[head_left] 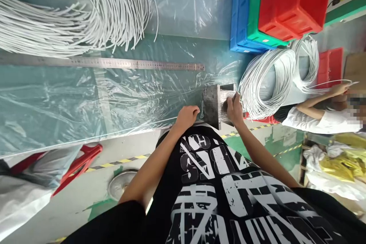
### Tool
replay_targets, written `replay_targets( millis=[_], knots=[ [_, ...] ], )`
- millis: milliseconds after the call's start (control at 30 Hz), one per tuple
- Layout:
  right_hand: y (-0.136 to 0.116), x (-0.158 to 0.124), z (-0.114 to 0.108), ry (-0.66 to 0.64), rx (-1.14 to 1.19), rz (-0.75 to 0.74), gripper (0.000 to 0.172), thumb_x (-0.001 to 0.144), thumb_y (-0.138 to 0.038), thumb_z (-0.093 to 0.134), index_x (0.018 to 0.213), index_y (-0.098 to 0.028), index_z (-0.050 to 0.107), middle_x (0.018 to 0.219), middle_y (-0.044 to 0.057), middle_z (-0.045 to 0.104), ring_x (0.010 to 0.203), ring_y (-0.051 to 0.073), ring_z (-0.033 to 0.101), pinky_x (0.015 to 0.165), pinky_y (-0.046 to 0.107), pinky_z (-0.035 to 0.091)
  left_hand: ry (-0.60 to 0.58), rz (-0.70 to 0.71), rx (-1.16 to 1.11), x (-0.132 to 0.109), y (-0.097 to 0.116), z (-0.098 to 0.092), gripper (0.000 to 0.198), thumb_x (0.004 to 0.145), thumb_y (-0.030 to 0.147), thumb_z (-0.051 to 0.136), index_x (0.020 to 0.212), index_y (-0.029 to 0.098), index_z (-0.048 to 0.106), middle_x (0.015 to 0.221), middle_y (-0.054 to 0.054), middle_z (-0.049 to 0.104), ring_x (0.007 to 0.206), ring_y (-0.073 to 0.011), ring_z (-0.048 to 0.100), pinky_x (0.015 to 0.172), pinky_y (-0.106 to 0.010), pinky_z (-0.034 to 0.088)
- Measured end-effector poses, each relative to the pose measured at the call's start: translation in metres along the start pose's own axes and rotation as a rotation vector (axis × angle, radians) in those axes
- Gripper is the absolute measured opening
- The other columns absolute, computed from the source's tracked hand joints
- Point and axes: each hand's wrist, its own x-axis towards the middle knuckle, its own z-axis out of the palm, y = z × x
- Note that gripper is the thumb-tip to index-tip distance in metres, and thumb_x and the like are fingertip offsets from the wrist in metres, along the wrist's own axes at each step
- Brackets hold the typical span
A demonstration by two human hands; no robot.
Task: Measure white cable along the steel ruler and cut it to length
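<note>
My left hand (187, 116) is closed near the table's front edge, just left of a grey metal block (211, 105). A thin white wire (154, 122) runs leftward from this hand along the edge. At the block's right side, my right hand (235, 109) has its fingers pinched together by a bundle of fine strands (225, 103) that lies between two upright plates. What the right fingertips grip is too small to tell. Beyond the block, a long steel ruler (137, 64) lies on the plastic-covered table.
White wire bundles (120, 7) lie at the back left, with coiled ones (264, 84) at the right. Stacked blue (239, 11), green (254, 19) and red bins (291, 4) stand at the back right. Another person (323, 116) holds a wire at the far right.
</note>
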Motion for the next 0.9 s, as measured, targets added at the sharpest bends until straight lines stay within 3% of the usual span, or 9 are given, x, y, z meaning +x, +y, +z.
replay_targets(
  millis=[133, 367, 533, 733, 900],
  knots=[
    [0.004, 0.001, 0.016, 0.008, -0.086, 0.057, 0.052, 0.1, -0.052, 0.029, 0.136, -0.017, 0.043, 0.12, 0.021, 0.061, 0.106, 0.036, 0.061, 0.092, 0.054, 0.046, -0.043, 0.021, -0.009, 0.017, -0.003, 0.017, 0.025, 0.098, 0.021, 0.05, 0.087, 0.018, 0.072, 0.08, -0.006, 0.071, 0.075, -0.0194, 0.062, 0.076, -0.029, 0.042],
    [0.006, 0.001, 0.011, 0.027, -0.107, 0.028, 0.051, 0.101, -0.051, 0.029, 0.135, -0.017, 0.044, 0.114, 0.019, 0.062, 0.105, 0.035, 0.061, 0.089, 0.049, 0.046, -0.026, 0.04, 0.005, 0.036, 0.02, 0.046, 0.027, 0.101, 0.023, 0.047, 0.092, 0.017, 0.072, 0.095, -0.012, 0.072, 0.091, -0.0249, 0.065, 0.078, -0.032, 0.043],
    [0.007, 0.001, 0.012, 0.032, -0.112, 0.035, 0.053, 0.101, -0.054, 0.028, 0.134, -0.016, 0.046, 0.112, 0.019, 0.062, 0.102, 0.036, 0.061, 0.088, 0.049, 0.046, -0.033, 0.055, 0.033, 0.046, 0.023, 0.049, 0.029, 0.102, 0.025, 0.046, 0.09, 0.016, 0.07, 0.092, -0.013, 0.071, 0.091, -0.0262, 0.064, 0.078, -0.033, 0.043],
    [0.008, 0.001, 0.011, 0.031, -0.103, 0.003, 0.053, 0.102, -0.055, 0.028, 0.134, -0.017, 0.046, 0.111, 0.017, 0.063, 0.098, 0.033, 0.061, 0.086, 0.046, 0.046, -0.067, 0.188, 0.057, 0.049, 0.019, 0.048, 0.029, 0.103, 0.021, 0.046, 0.082, 0.015, 0.065, 0.079, -0.009, 0.066, 0.08, -0.022, 0.062, 0.075, -0.031, 0.042],
    [0.009, 0.001, 0.01, 0.016, -0.094, 0.014, 0.055, 0.102, -0.055, 0.028, 0.136, -0.015, 0.045, 0.107, 0.017, 0.064, 0.095, 0.032, 0.061, 0.087, 0.047, 0.047, -0.062, 0.206, 0.145, 0.048, 0.025, 0.049, 0.024, 0.101, 0.014, 0.044, 0.089, 0.014, 0.065, 0.089, -0.011, 0.066, 0.086, -0.0239, 0.063, 0.078, -0.033, 0.046]
  ],
)
